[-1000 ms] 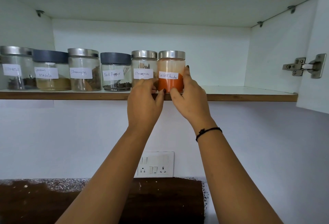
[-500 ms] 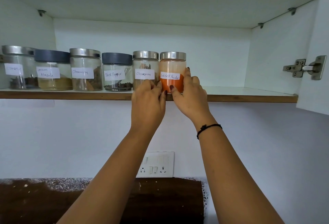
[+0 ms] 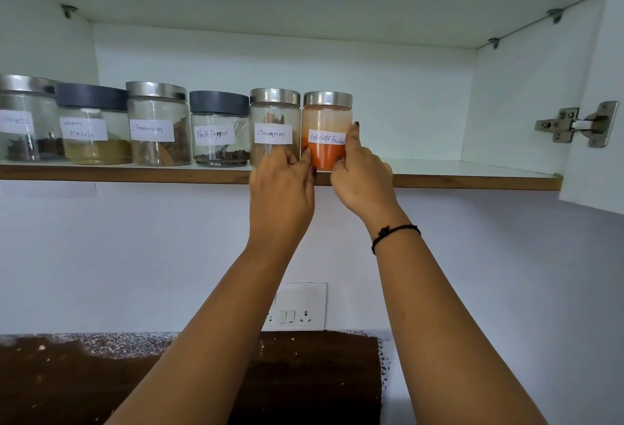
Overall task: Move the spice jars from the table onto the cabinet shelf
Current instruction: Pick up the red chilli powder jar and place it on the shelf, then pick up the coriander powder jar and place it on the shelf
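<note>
A glass jar of red chilli powder [image 3: 326, 127] with a steel lid stands on the cabinet shelf [image 3: 472, 181], last in a row of several labelled spice jars. My right hand [image 3: 359, 174] grips its right side, thumb at the lower front. My left hand [image 3: 282, 188] holds its lower left, partly covering the cinnamon jar [image 3: 274, 120] beside it. Further left stand a black pepper jar [image 3: 218, 129], another cinnamon jar [image 3: 157, 124], a garam masala jar [image 3: 92, 124] and a steel-lidded jar [image 3: 25, 117] at the frame edge.
The shelf to the right of the chilli jar is bare up to the cabinet side wall. The open cabinet door with its hinge [image 3: 577, 125] stands at the right. Below are a wall socket plate [image 3: 297, 306] and a dark countertop [image 3: 101, 380].
The chilli jar has turned slightly between my hands so its label faces front more fully. Both hands stayed on it, the right thumb sliding lower.
</note>
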